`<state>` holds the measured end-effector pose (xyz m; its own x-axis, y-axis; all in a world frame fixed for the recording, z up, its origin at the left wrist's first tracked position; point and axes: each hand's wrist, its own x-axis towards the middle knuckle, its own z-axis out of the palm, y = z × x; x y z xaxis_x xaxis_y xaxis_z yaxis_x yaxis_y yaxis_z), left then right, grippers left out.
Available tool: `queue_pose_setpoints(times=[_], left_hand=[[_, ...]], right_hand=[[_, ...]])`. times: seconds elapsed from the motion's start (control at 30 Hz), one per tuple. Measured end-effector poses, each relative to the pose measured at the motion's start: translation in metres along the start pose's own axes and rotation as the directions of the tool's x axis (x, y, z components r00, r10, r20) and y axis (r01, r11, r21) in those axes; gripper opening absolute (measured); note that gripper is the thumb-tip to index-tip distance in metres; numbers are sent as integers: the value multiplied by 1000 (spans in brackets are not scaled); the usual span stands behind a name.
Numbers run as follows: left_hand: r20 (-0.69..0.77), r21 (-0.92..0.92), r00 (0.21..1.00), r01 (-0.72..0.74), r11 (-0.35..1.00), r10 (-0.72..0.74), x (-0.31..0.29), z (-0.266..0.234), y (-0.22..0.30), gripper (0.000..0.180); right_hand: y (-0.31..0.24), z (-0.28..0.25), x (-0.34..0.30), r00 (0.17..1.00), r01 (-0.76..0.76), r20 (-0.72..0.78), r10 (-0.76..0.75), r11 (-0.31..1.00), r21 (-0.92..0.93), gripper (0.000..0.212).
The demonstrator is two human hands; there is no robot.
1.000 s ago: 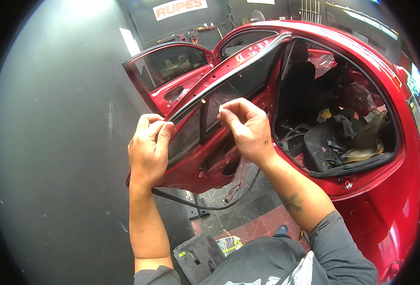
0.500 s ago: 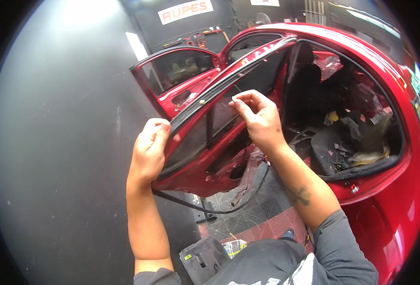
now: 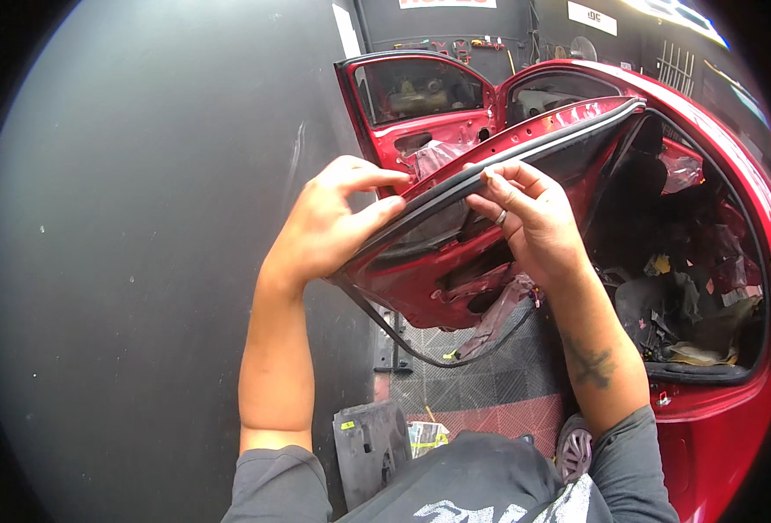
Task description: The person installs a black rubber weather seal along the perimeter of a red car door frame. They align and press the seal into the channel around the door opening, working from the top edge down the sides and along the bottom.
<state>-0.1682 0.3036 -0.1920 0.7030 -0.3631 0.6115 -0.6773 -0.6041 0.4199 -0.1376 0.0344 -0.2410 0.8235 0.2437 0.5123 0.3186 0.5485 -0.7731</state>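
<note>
A red car door (image 3: 429, 292) stands open in front of me, with a black rubber seal (image 3: 542, 144) along its upper frame. My left hand (image 3: 329, 213) is at the lower left part of that frame, thumb and fingers apart on either side of its edge. Farther up the seal, my right hand (image 3: 534, 213) pinches thumb and forefinger together at the strip's near edge. Whatever lies between those fingertips is too small to make out. A ring is on a finger of this hand. Below the door a loose black strip (image 3: 420, 356) hangs in a curve.
At my left rises a dark wall (image 3: 159, 261). The red car body (image 3: 751, 401) is on the right, its interior stripped and cluttered. Beyond stands another open red door (image 3: 368, 105). A dark trim panel (image 3: 372, 444) lies low by the wall, on a tiled floor (image 3: 499, 375).
My view has turned left, so the car sits farther right. My left hand has loosened from a closed grip and its fingers are apart. My right hand now meets the seal.
</note>
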Motion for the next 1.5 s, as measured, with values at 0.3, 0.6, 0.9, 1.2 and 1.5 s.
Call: queue_pose_setpoints(times=[0.3, 0.6, 0.9, 1.2, 1.5], left_hand=[[-355, 533, 872, -107, 840, 337, -26, 64, -5, 31], [-113, -351, 971, 160, 923, -212, -13, 46, -22, 14], [-228, -134, 973, 0, 991, -31, -16, 47, -21, 9], [-336, -50, 942, -13, 999, -4, -21, 57, -11, 9], [-341, -38, 940, -20, 999, 6, -19, 58, -12, 8]], right_hand=[[-15, 11, 4, 998, -33, 50, 34, 999, -26, 20], [36, 24, -39, 928, 188, -133, -349, 745, -640, 11], [23, 43, -17, 896, 302, 99, -433, 431, -850, 8], [21, 44, -11, 913, 306, 181, -365, 322, -896, 7], [18, 39, -8, 893, 356, 268, -362, 205, -912, 6]])
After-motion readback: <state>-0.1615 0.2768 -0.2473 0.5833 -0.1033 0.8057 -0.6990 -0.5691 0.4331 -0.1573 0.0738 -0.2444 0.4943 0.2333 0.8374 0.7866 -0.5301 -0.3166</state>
